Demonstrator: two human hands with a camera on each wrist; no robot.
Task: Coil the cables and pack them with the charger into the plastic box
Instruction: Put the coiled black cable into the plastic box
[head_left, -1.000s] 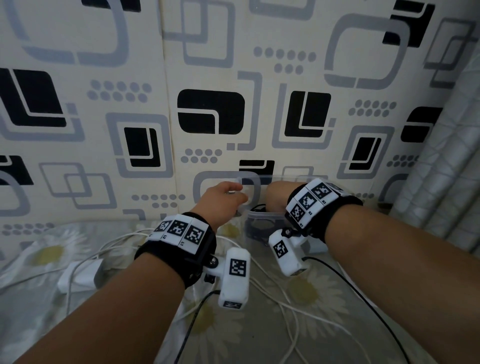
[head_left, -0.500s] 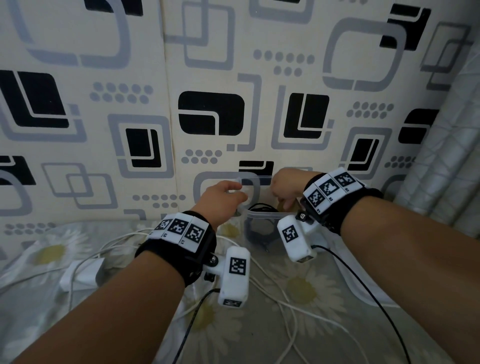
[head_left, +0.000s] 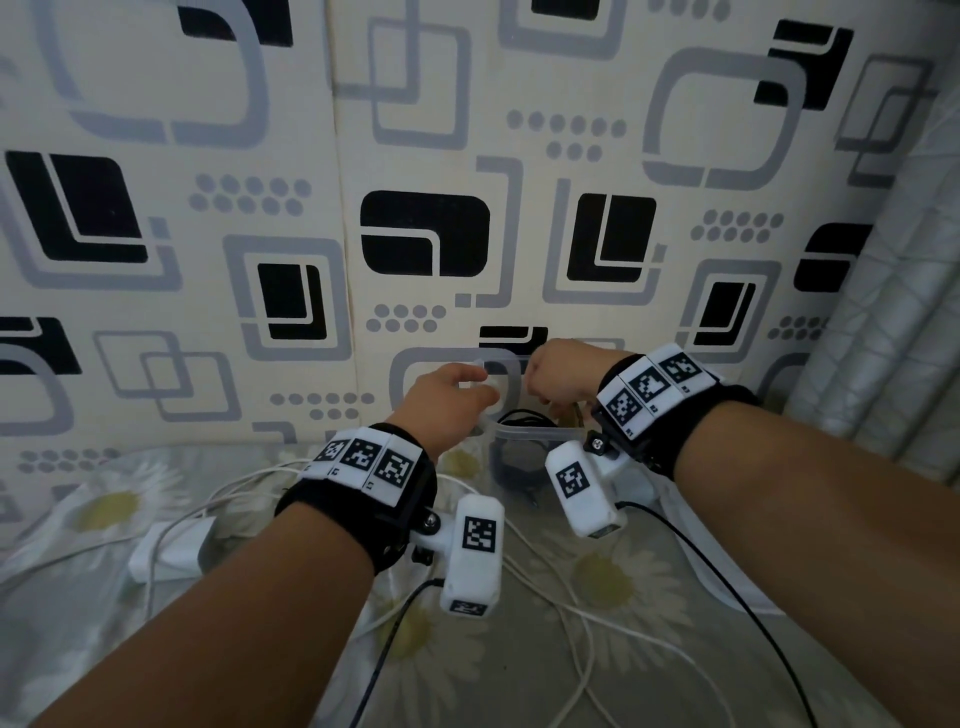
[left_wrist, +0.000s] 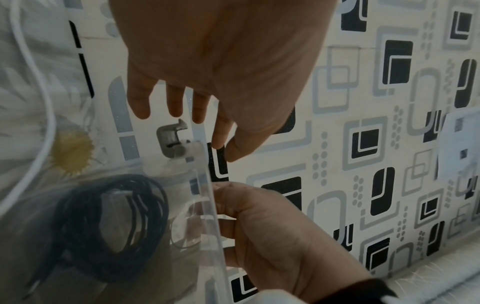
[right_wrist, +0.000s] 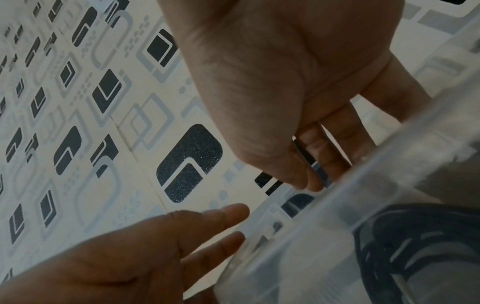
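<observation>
Clear plastic box (head_left: 519, 457) holds coiled black cable (left_wrist: 111, 226).

Both hands reach forward, left hand (head_left: 447, 402) fingers extended, right hand (head_left: 558, 376) curled.

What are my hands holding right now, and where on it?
Both hold the clear lid above the plastic box: the right hand pinches one edge, the left hand has its fingers along the opposite edge.
</observation>
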